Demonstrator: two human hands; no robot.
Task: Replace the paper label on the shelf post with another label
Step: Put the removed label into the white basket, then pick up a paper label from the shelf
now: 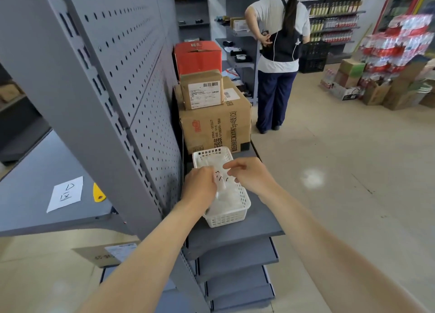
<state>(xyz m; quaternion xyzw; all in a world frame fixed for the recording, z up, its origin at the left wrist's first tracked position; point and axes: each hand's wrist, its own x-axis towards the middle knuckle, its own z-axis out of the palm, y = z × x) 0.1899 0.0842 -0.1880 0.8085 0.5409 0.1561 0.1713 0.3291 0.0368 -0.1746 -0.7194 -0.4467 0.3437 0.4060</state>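
Note:
Both my hands are over a white plastic basket [229, 216] on the grey shelf. My left hand [200, 186] and my right hand [249, 174] together pinch a white paper label [221, 179] with black handwriting, held just above the basket. The basket holds what looks like clear plastic. The grey slotted shelf post [77, 93] rises at the left, with no label visible on it. Another handwritten paper label [66, 193] lies flat on the grey shelf to the left of the post, and a yellow scraper [98, 192] rests beside it.
Cardboard boxes [211, 121] and a red box [197, 57] are stacked behind the basket. A perforated grey back panel [141, 77] stands beside them. A person [277, 53] stands in the aisle ahead. Stacked goods [395, 60] fill the far right.

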